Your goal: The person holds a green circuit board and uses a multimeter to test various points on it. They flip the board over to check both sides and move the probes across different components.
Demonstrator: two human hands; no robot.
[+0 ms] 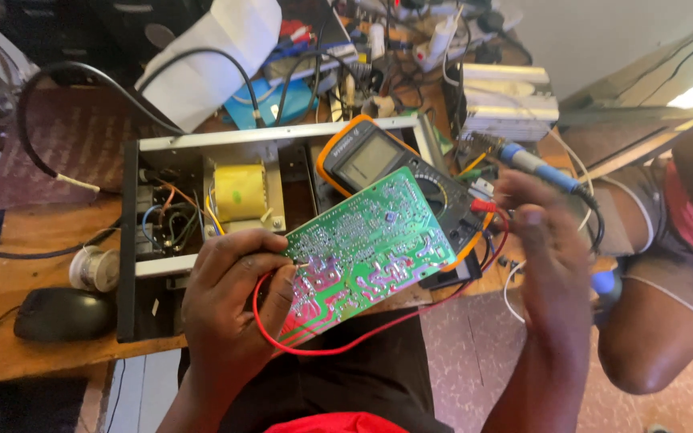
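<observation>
Wooden desk (34, 273), worn and crowded with cables. Left hand (230, 297) pinches the lower-left edge of a green circuit board (366, 248), solder side up, tilted over the desk edge at frame centre. Right hand (547, 256), at 3 o'clock from the board, is blurred; fingers curled round a blue-handled soldering iron (535, 164). Orange multimeter (378, 160) lies under the board's 12 o'clock edge, inside an open metal chassis (202, 144) with a yellow transformer (238, 192). Black mouse (62, 313) at 9 o'clock. Tiled floor (467, 353) below.

Left hand (230, 301) curls in a closed grip, while right hand (547, 240) rises blurred, fingers raised.
</observation>
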